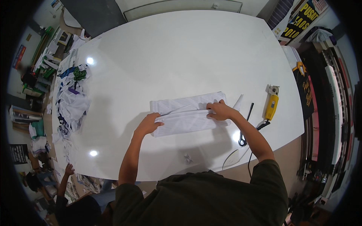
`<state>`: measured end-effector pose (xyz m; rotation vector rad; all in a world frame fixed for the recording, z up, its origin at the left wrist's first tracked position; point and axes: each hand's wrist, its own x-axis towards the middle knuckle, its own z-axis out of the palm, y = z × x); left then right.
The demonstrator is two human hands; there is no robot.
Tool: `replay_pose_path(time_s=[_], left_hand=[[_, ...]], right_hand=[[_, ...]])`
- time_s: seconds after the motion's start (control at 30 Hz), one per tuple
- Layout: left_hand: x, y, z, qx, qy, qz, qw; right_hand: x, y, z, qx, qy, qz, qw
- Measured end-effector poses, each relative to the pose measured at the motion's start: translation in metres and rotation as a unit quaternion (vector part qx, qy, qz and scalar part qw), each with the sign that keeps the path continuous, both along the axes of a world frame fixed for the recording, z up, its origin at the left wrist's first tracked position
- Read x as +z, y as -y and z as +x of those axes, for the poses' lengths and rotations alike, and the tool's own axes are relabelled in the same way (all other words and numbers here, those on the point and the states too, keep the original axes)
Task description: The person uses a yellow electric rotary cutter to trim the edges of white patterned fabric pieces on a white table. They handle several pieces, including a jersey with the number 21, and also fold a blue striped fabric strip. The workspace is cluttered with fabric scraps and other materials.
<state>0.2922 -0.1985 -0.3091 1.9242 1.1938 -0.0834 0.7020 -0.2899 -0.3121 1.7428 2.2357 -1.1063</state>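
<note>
A folded white fabric (188,125) with faint grey stripes lies in front of me as a long, layered bundle, slightly tilted up to the right. A raised fold runs along its middle. My left hand (151,123) grips the bundle's left end, thumb and fingers on the fold's edge. Near the right end, my right hand (220,110) is closed on the same fold, fingers bent over the cloth. Part of the fingertips is hidden by the fabric. A pointed white piece (238,101) sticks out beyond the right hand.
Right of the bundle lie black-handled scissors (242,142) and a yellow electric cloth cutter (271,107) with a cord. A heap of fabric scraps (75,101) covers the left edge of the white table (177,52). Another person's hand (69,169) is at the lower left.
</note>
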Motion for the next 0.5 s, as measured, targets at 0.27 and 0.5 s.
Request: replay_pose_path(time_s=[0.27, 0.5], left_hand=[[0.014, -0.068, 0.009, -0.011, 0.043, 0.004, 0.999], [-0.014, -0.076, 0.03, 0.055, 0.013, 0.032, 0.998]], right_hand=[[-0.004, -0.063, 0.037, -0.065, -0.147, -0.028, 0.987], [-0.017, -0.078, 0.023, -0.127, -0.021, -0.04, 0.991]])
